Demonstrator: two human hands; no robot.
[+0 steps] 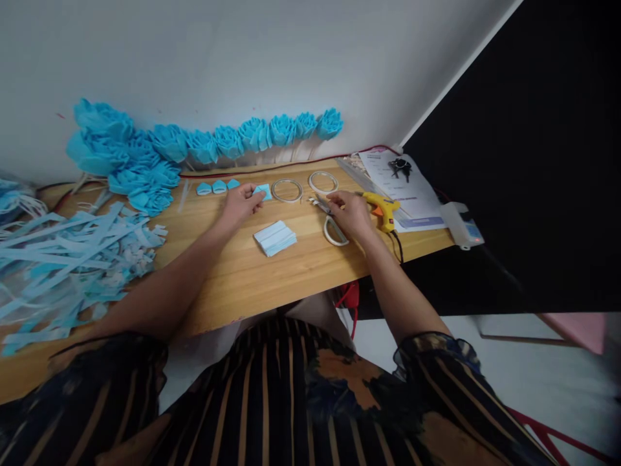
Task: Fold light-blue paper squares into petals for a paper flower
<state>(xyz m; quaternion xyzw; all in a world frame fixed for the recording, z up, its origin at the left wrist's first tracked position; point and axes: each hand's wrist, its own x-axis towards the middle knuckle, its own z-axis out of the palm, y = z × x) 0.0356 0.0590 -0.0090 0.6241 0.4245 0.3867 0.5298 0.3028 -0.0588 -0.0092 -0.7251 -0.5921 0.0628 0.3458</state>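
My left hand (241,204) pinches a small light-blue square piece (262,192) between thumb and fingers, a little above the table. Below and to its right lies a stack of pale-blue rectangles (275,238). My right hand (350,212) has its fingers closed at the middle of a pair of scissors (336,232). The blades point up and left, and one white handle loop shows below the hand. Just left of my left hand, three folded blue petals (219,187) lie in a row.
Blue flowers (255,134) on sticks line the wall. Two wire rings (287,190) lie behind the stack. A yellow glue gun (384,210), printed papers (395,178) with keys (400,169), and a white power block (460,225) are at right. Blue scrap strips (72,259) pile at left.
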